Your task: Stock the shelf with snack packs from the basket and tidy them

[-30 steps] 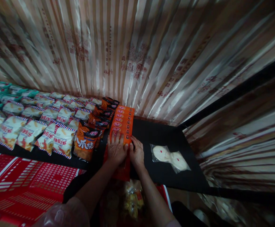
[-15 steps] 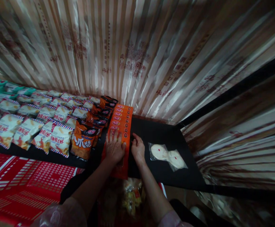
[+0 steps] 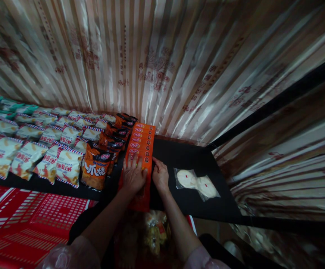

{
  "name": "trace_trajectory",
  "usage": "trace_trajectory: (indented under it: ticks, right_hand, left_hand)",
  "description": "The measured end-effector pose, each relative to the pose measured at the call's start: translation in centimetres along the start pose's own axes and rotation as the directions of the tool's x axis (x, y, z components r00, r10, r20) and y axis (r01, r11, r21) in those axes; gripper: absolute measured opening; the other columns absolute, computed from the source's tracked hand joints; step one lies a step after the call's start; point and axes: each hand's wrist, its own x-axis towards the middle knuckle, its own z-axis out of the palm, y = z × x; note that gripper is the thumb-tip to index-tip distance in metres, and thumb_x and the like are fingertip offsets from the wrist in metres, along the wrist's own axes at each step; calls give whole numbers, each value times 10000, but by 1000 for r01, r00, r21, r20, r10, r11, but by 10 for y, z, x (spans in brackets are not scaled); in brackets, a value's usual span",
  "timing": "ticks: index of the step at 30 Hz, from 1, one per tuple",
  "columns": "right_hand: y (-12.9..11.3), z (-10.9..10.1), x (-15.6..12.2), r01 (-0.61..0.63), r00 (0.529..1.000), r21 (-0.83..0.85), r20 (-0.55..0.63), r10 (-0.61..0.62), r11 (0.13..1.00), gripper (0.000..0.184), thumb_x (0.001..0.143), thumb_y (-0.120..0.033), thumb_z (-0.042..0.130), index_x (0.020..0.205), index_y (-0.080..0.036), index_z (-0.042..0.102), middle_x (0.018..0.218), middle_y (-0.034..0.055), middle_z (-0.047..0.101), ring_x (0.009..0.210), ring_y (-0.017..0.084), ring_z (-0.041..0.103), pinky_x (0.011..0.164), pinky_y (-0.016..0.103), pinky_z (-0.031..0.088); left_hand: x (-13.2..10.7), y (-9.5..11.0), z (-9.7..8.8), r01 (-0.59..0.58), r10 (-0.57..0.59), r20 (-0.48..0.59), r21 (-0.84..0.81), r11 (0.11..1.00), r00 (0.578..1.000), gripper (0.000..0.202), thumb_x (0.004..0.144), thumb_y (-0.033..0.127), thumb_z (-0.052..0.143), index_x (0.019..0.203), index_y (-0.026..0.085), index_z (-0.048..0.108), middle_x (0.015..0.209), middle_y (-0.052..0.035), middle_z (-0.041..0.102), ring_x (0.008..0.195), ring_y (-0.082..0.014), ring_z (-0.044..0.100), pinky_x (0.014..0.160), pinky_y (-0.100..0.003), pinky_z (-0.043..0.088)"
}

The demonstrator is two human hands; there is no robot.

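Several flat orange packets [image 3: 141, 140] overlap in a row on the black shelf [image 3: 166, 153], each showing an oval label and a small round mark. My left hand [image 3: 134, 175] lies flat on the near packets with its fingers spread. At the row's right edge rests my right hand [image 3: 160, 175], fingers bent, the index tip touching the packets' side; its lower fingers are partly hidden. Just left of the row stand orange and black snack bags [image 3: 95, 168]. Two round white pieces in clear wrappers [image 3: 196, 183] lie to the right of my right hand.
White snack bags [image 3: 68, 164] fill the shelf's left part, with green bags [image 3: 11, 104] beyond. A striped printed curtain [image 3: 156, 63] hangs behind, and a black bar [image 3: 263, 112] slants at right. Below are a red basket [image 3: 53, 213] and yellow wrapped items [image 3: 154, 239].
My right hand has moved slightly left, up against the edge of the orange packets. My left hand stays flat on them. The whole view has shifted a little.
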Motion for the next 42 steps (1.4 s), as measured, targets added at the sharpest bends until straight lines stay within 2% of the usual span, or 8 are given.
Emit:
trace_trajectory:
  ticks: [7,18,24,30,36,42]
  right_hand:
    - [4,5,-1,-7,1000,-30,-2,7,1000,467,798,-122,337,1154,-170,635,1109,88,654,1007,187,548,934,347,416]
    - [4,7,-1,7,1000,-68,2,-7,998,469,787,-87,344,1144,-148,641,1120,103,652,1030,183,548,945,339,404]
    - [1,8,-1,23,999,-83,-27,-25,996,465,790,-75,338,1137,-142,640,1099,102,660,1029,179,556,945,332,405]
    - [1,6,-1,-13,999,-44,-48,11,999,446,805,-81,339,1112,-170,650,1079,79,671,1004,167,573,935,310,420]
    - [-2,2,2,-68,996,46,-50,70,997,425,810,-101,341,1101,-166,644,1087,80,670,1000,170,579,932,322,433]
    - [-2,3,8,-88,996,80,-28,90,993,432,819,-113,322,1125,-125,627,1110,113,659,1006,184,577,923,337,443]
  left_hand:
    - [1,-1,0,0,0,12,7,1000,1000,572,875,427,421,1379,158,402,1500,-101,296,1394,-318,188,1132,-498,168]
    - [0,-1,2,-6,6,-35,6,1000,999,548,861,399,453,1353,157,439,1497,-103,301,1394,-308,196,1125,-497,186]
    - [0,-1,0,-1,1,-24,-3,1000,1000,544,846,371,479,1345,157,448,1476,-113,342,1369,-308,262,1122,-496,194]
    - [1,-1,2,-11,11,-83,-3,1000,996,550,816,367,518,1322,156,474,1453,-131,373,1375,-324,233,1116,-522,182]
    - [4,-1,0,-17,14,-131,-22,1000,991,598,804,351,535,1348,126,434,1421,-163,403,1339,-322,307,1109,-500,219]
    - [9,-4,1,72,-80,-205,-44,996,975,578,820,327,499,1342,93,421,1406,-199,404,1317,-338,340,1064,-496,294]
